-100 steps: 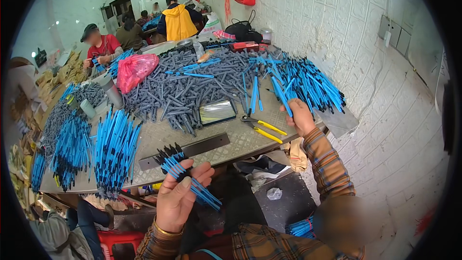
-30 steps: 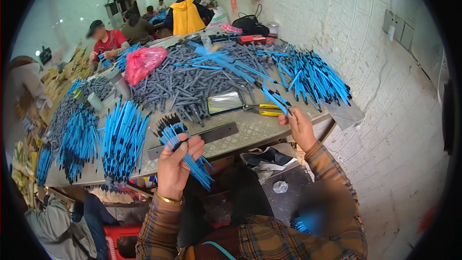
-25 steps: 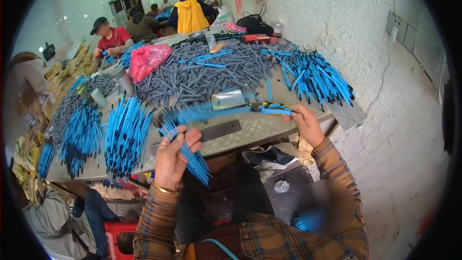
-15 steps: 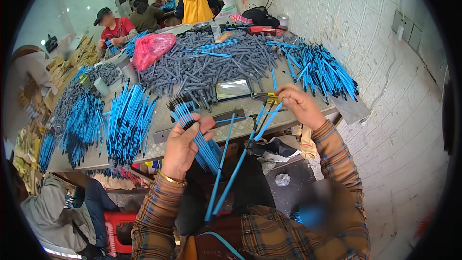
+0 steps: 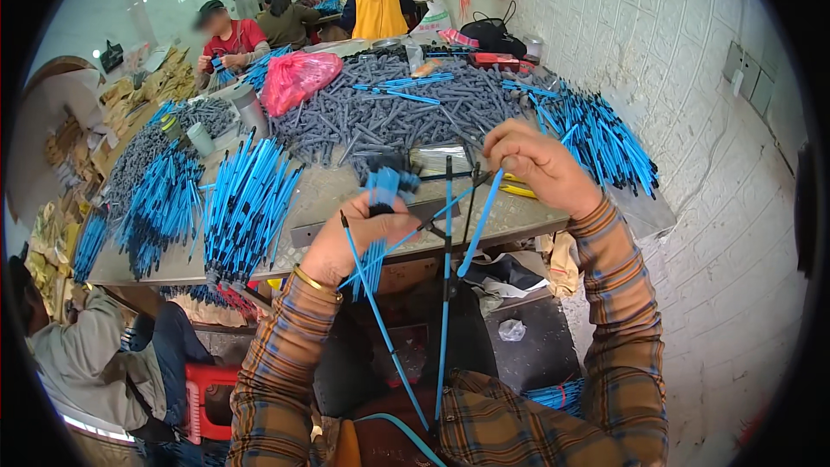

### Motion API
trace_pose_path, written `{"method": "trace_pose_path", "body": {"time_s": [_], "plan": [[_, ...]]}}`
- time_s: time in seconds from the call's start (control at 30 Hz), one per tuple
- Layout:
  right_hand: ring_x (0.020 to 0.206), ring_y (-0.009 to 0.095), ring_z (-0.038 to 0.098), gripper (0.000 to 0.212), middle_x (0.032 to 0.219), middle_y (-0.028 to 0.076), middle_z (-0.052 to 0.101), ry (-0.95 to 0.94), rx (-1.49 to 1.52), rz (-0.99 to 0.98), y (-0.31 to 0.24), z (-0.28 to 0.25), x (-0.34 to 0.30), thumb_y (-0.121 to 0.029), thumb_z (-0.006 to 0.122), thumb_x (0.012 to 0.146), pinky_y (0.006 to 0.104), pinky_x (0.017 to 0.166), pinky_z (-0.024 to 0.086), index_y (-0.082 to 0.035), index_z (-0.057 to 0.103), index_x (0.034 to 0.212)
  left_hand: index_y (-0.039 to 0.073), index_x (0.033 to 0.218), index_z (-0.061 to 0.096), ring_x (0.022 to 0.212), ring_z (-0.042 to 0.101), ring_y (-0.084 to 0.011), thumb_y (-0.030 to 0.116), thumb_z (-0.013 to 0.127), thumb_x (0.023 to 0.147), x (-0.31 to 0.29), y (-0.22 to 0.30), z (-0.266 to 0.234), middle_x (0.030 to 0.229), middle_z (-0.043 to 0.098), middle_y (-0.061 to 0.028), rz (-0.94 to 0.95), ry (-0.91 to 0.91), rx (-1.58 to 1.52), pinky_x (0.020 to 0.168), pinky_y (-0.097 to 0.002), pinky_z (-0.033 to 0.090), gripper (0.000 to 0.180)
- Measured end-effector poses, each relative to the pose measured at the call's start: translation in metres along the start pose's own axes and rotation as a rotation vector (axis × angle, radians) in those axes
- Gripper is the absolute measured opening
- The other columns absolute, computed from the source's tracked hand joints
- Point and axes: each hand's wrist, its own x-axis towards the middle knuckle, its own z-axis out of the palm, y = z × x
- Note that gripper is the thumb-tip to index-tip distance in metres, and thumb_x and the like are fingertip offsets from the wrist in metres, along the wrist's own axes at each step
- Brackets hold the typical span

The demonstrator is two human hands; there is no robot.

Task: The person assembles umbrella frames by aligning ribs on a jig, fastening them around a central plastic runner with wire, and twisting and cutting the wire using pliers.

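My left hand (image 5: 341, 238) is closed around a bundle of thin blue rods (image 5: 372, 266); their upper end is smeared by motion. Between the thumb and fingers of my right hand (image 5: 540, 164) is the top of a short blue tube (image 5: 481, 229), slanting down to the left. A thin black rod hangs beside it, and I cannot tell whether my right hand holds that too. Two long blue rods with black joints, one upright (image 5: 444, 311) and one leaning (image 5: 385, 329), stand between my forearms. Another thin blue rod crosses between my hands.
A heap of grey ribbed pieces (image 5: 415, 125) covers the table middle, with a pink bag (image 5: 298, 82) beside it. Bundles of blue rods lie left (image 5: 251, 207) and right (image 5: 605, 151). Yellow-handled pliers (image 5: 517, 188) rest near my right hand. Other people sit left and at the back.
My left hand has moved slightly right, and its bundle has turned more upright. The long rods have shifted right and spread apart at the top. My right hand has risen slightly, still holding the tube.
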Motion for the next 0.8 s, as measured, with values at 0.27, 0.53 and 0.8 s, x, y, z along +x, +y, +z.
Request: {"method": "trace_pose_path", "body": {"time_s": [0.27,0.53,0.8], "plan": [[0.084,0.018,0.053,0.018,0.102,0.010,0.049,-0.030,-0.049,-0.011,0.022,0.022,0.002,-0.019,0.047,0.092,0.0276,0.073,0.045,-0.002,0.055,0.091,0.004,0.103,0.052,0.072,0.062,-0.0188,0.006,0.059,0.084,-0.022,0.001,0.012,0.080,0.063,-0.0109,-0.199,-0.224,-0.450,0.070,-0.0304,0.051,0.020],[0.090,0.017,0.054,0.024,0.115,0.012,0.046,0.147,0.227,0.144,0.027,0.068,-0.015,-0.021,0.045,0.094,0.0276,0.073,0.048,-0.005,0.047,0.112,0.006,0.109,0.052,0.064,0.057,-0.0127,0.010,0.057,0.086,-0.056,-0.007,0.039,0.078,0.061,-0.0079,-0.037,0.067,-0.216,0.055,-0.0244,0.047,0.024],[0.106,0.024,0.050,0.073,0.122,0.014,0.044,0.191,1.239,0.606,-0.040,0.203,-0.103,-0.025,0.055,0.087,0.0351,0.082,0.048,-0.008,0.008,0.140,0.011,0.111,0.054,0.051,0.042,-0.0067,0.011,0.055,0.087,-0.051,0.007,0.023,0.067,0.052,-0.0004,0.079,0.433,-0.412,0.044,-0.0184,0.031,0.024]]}}
